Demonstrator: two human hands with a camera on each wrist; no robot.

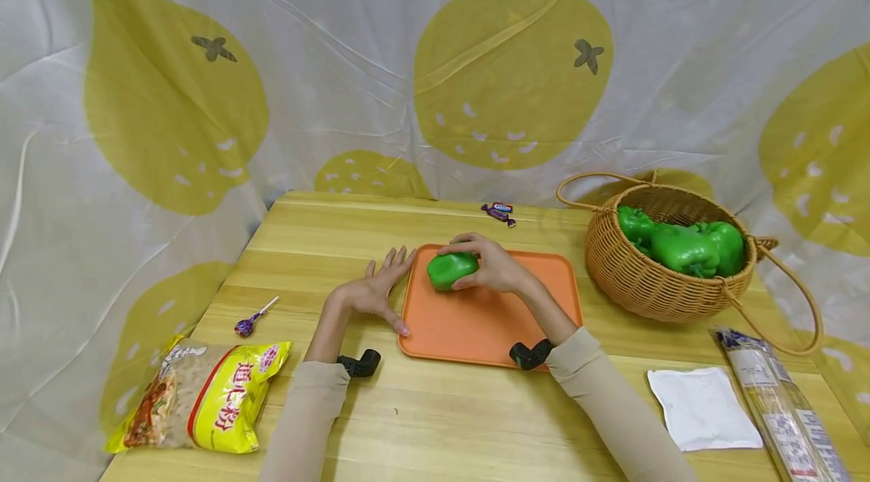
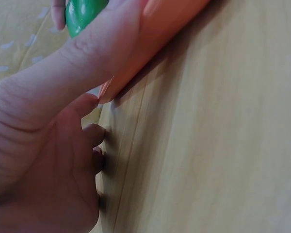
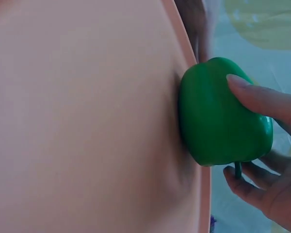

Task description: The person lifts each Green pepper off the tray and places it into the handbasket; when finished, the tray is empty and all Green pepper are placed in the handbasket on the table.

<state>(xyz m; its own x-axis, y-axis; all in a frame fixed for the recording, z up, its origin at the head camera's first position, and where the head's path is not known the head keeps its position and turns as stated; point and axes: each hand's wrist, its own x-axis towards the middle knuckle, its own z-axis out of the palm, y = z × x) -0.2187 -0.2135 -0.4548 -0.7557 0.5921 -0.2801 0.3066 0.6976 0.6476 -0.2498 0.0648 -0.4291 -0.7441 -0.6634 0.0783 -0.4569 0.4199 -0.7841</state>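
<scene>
A green bell pepper is at the upper left part of an orange tray. My right hand grips it from the right, thumb on one side and fingers on the other. In the right wrist view, the bell pepper shows its short stem toward the palm, its far side at the tray surface. My left hand is spread at the tray's left edge, fingers straight on the wooden table. Its thumb lies along the tray's rim in the left wrist view.
A wicker basket with several green bell peppers stands right of the tray. Wrapped candies lie behind it. On the left are a lollipop and a yellow food bag; front right, a white packet and a long clear package.
</scene>
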